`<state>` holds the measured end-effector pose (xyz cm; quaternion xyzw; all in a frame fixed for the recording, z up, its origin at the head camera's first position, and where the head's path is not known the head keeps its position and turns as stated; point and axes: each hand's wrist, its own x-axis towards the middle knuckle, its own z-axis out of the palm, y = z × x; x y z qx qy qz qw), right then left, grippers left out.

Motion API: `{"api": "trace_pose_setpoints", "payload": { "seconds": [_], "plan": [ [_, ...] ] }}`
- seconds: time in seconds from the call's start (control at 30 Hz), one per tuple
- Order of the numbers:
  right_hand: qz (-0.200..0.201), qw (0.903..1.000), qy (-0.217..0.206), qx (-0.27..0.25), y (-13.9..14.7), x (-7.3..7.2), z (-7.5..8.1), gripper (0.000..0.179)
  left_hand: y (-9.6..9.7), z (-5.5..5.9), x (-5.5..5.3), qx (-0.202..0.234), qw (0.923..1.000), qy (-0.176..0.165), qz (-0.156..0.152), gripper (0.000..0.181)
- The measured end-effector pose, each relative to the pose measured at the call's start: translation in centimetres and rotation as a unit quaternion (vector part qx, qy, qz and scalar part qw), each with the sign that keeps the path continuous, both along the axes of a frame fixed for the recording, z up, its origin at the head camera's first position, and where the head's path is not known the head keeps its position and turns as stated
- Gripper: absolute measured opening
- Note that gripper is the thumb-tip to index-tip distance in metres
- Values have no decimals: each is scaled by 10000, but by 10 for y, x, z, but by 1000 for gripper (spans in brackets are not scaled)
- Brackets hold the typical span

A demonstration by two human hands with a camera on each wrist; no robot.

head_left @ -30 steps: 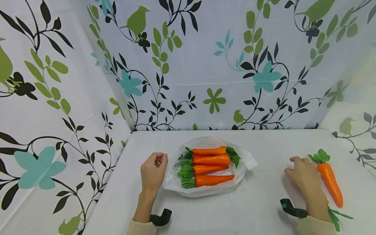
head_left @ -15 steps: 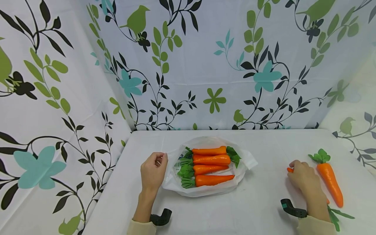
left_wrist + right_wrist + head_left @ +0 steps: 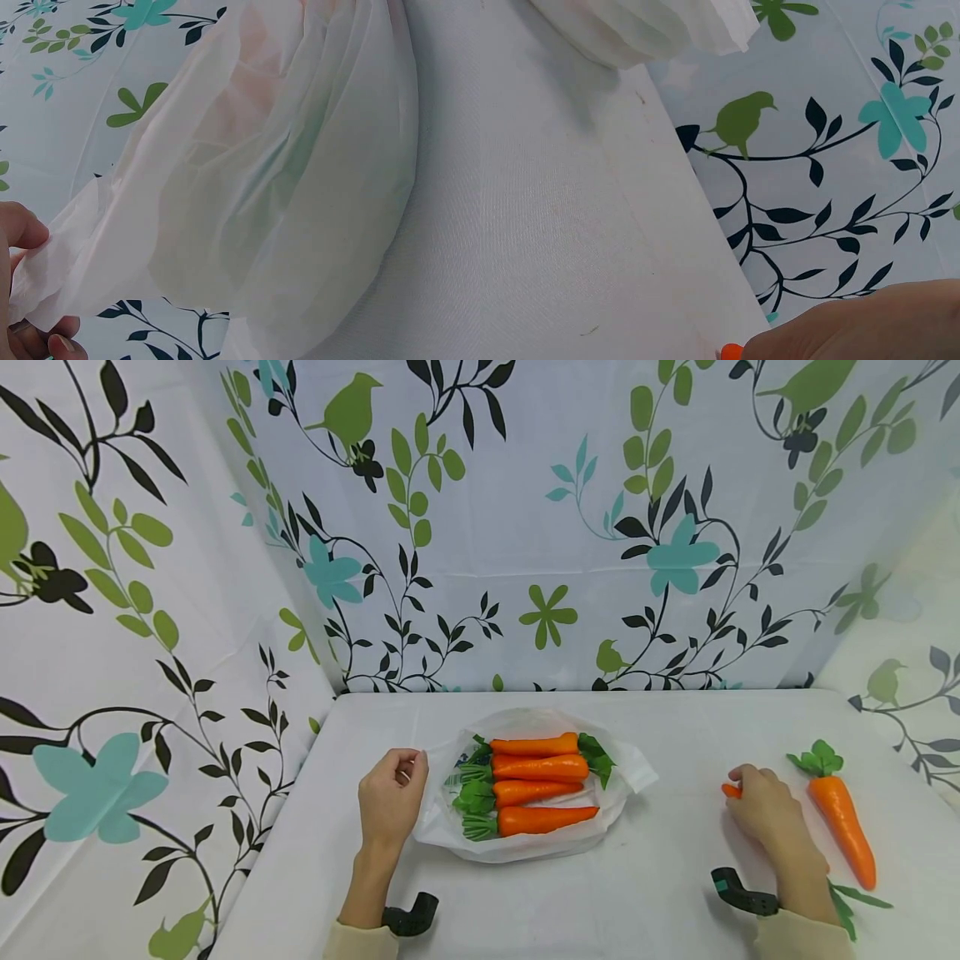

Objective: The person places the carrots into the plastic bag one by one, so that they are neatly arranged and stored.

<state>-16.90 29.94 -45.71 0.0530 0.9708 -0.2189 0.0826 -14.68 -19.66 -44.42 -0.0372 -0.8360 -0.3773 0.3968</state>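
Observation:
My left hand (image 3: 392, 793) pinches the edge of a white plastic bag (image 3: 517, 852), which lies spread open on the table. In the left wrist view the thumb and fingers grip a thin fold of that bag (image 3: 300, 202). Several orange carrots with green tops lie inside, the nearest carrot (image 3: 547, 820) along the front. At the right, my right hand (image 3: 767, 810) holds another carrot (image 3: 731, 791). Its tip pokes out past the fingers and its green leaves (image 3: 843, 910) show behind the wrist; the hand hides its middle. The right wrist view catches only an orange bit (image 3: 732, 351) beside the hand.
One more carrot (image 3: 843, 831) lies on the white table (image 3: 660, 877) just right of my right hand. A printed sheet (image 3: 480, 527) with birds and leaves hangs behind the table and along its sides. Each wrist wears a black camera band.
My right hand has shifted slightly left with the carrot in its grip; the carrot's tip and leaves moved along with it. The left hand and the bag stay where they were.

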Motion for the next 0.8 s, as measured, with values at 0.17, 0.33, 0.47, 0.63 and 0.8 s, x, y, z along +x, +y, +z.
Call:
{"api": "trace_pose_setpoints", "payload": {
  "seconds": [0.17,0.33,0.47,0.63,0.8],
  "plan": [
    [0,10000,93,-29,-3,0,0,48,0,0,0,31,10000,-17,-8,8],
    [-42,9999,94,-58,-4,1,-1,49,0,0,0,40,10000,-63,1,9],
    [-45,10000,0,-49,-3,1,1,51,0,0,0,37,10000,-34,-9,8],
    [-31,9999,-166,-26,-1,2,3,53,0,1,0,-2,10000,-2,-3,8],
    [9,9997,-222,-63,0,2,3,53,0,1,1,-15,10000,-6,4,9]
  ]
}}
